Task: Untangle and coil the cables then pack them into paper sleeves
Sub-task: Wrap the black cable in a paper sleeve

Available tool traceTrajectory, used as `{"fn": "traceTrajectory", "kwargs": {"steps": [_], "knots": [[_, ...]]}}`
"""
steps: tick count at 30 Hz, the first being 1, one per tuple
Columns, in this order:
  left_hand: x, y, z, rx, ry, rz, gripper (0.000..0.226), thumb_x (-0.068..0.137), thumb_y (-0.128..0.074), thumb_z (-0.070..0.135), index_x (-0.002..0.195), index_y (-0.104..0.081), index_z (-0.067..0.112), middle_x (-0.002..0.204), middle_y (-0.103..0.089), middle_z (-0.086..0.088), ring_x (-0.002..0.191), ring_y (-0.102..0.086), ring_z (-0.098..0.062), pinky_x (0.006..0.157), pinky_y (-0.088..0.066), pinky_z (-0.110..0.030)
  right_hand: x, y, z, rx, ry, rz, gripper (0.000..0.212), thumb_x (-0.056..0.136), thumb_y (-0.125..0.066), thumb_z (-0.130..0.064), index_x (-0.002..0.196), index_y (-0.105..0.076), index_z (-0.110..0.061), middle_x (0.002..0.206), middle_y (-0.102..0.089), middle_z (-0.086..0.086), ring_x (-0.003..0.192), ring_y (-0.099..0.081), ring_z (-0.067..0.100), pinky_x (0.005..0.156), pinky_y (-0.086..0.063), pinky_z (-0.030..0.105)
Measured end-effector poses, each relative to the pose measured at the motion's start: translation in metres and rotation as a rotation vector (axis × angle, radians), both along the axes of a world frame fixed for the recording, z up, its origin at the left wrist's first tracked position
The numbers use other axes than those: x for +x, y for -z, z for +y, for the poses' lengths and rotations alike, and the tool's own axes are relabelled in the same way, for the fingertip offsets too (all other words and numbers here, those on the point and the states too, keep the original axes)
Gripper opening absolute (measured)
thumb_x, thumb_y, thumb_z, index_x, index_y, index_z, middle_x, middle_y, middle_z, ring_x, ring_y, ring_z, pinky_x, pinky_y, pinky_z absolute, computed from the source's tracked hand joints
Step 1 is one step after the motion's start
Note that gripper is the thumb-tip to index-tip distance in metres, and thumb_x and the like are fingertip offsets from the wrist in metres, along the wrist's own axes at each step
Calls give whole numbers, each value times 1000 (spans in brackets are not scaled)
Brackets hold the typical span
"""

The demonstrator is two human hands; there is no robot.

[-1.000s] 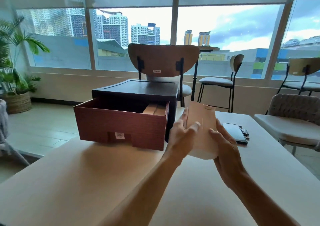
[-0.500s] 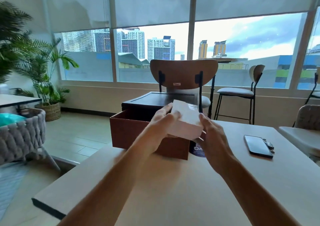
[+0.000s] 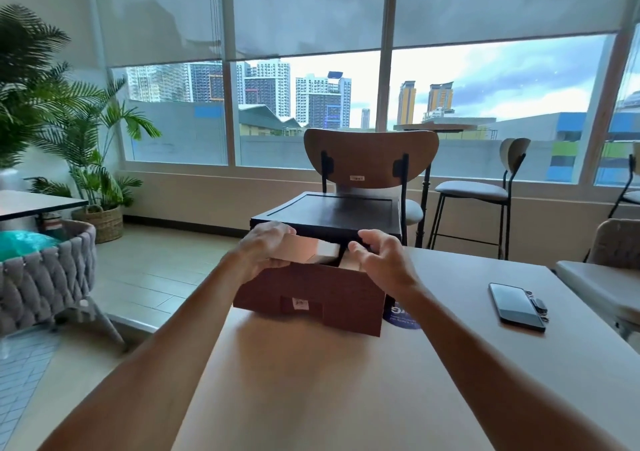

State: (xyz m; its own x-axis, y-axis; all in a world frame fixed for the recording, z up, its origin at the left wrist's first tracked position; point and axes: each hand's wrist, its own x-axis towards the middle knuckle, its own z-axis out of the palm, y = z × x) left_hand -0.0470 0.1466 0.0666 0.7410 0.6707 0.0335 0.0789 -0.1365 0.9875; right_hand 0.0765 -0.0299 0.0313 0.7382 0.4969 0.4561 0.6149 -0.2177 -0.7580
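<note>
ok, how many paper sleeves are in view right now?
2. One sleeve is held by the left hand over the left side of the open drawer. What looks like a second tan sleeve lies in its right side, near the right hand. More may be hidden inside.

- The paper sleeve (image 3: 308, 251), held up between both hands a second ago, now sits low in the open drawer (image 3: 311, 293), the left hand (image 3: 265, 246) gripping it
- The right hand (image 3: 381, 256) has let go
</note>
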Motion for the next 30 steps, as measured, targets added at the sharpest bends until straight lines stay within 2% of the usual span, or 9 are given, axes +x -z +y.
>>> {"fn": "traceTrajectory", "kwargs": {"steps": [5,9,14,18,20,22,25,27,30], "knots": [[8,15,12,205,35,54,27,106,-36,21,110,-63,21,120,-56,-11,95,-56,-19,72,-51,-31,31,30,-6,-286,37,48,74,89,-57,-61,150,-39,-23,157,-35,10,146,-29,23,118,-29,48],[22,19,5,629,-80,266,39,108,-23,35,125,-57,25,135,-55,-11,124,-45,-31,107,-36,-44,32,42,-2,-201,-27,148,79,92,-55,-60,155,-30,-18,161,-28,9,149,-25,22,122,-22,43],[34,27,10,746,31,315,48,106,-24,52,135,-56,31,138,-57,-4,135,-43,-28,117,-16,-53,33,46,0,-203,-41,152,85,92,-54,-61,156,-25,-15,162,-25,11,149,-24,25,122,-23,43],[35,28,27,756,188,260,95,59,-43,100,131,-59,40,133,-63,9,128,-55,-17,114,-32,-52,37,48,0,-191,-32,143,86,91,-55,-61,156,-26,-14,162,-26,11,149,-24,24,122,-22,41],[36,29,32,792,158,249,82,65,-60,88,130,-61,38,129,-66,7,121,-59,-17,110,-40,-49,36,48,0,-179,-31,140,86,91,-56,-61,156,-26,-14,162,-26,10,149,-25,22,122,-21,40],[37,31,31,852,118,204,51,83,-71,56,129,-64,34,125,-69,2,118,-61,-19,108,-43,-46,36,47,0,-166,-42,140,85,91,-56,-60,156,-26,-13,162,-26,10,149,-25,22,122,-21,39],[37,36,29,879,160,191,20,95,-67,28,112,-76,24,112,-74,2,110,-66,-13,102,-48,-34,36,46,-1,-175,-52,143,85,92,-55,-60,156,-25,-14,162,-26,10,150,-23,22,123,-20,39],[38,38,30,840,176,194,15,96,-65,27,99,-80,24,102,-76,3,100,-68,-11,94,-51,-27,36,46,-3,-173,-57,145,86,91,-56,-60,156,-24,-15,163,-25,9,150,-22,21,123,-20,39],[37,41,38,871,199,270,26,91,-57,58,99,-74,41,102,-73,4,106,-66,-20,100,-49,-41,34,46,-5,-128,-71,154,86,91,-59,-56,157,-21,-16,163,-24,8,149,-24,21,120,-22,36]]}}
